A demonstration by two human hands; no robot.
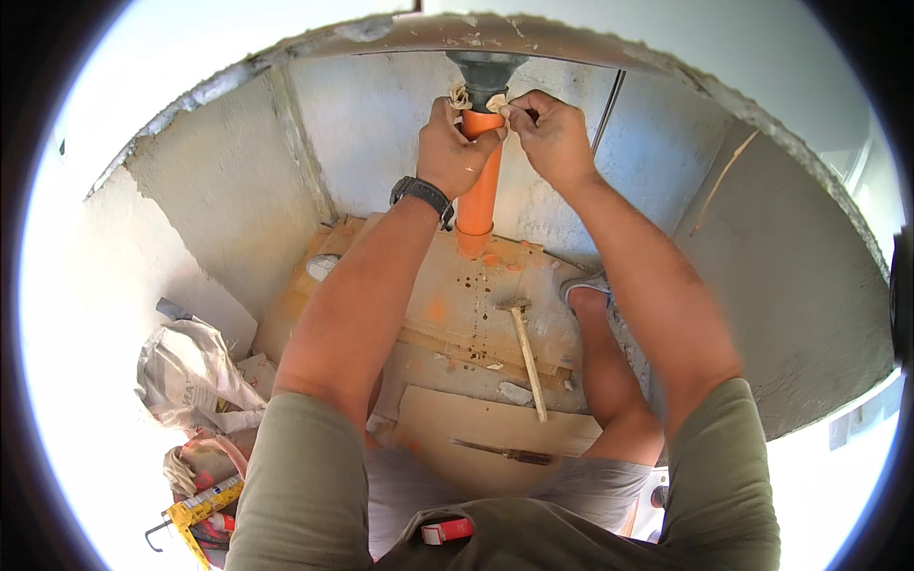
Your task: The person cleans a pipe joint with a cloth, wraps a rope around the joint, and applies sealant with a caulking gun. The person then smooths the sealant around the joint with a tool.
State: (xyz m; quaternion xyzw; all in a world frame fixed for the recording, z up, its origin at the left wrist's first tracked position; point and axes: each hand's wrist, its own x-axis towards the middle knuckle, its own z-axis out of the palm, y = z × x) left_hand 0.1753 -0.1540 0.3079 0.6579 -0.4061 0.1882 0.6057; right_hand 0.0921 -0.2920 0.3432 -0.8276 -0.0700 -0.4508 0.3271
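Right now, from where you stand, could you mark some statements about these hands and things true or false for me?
1. The left hand touches the orange pipe. True.
2. The black wristwatch is on the right wrist. False: it is on the left.
3. The right hand pinches a pale scrap. True.
4. The orange pipe lies flat. False: it stands upright below a black fitting.
5. The hammer is in a hand. False: it lies on the ground.

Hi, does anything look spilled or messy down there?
Yes: dark spots dot the cardboard in front of the orange pipe, perhaps drips, though I can't tell of what. Orange scraps also lie scattered near its foot.
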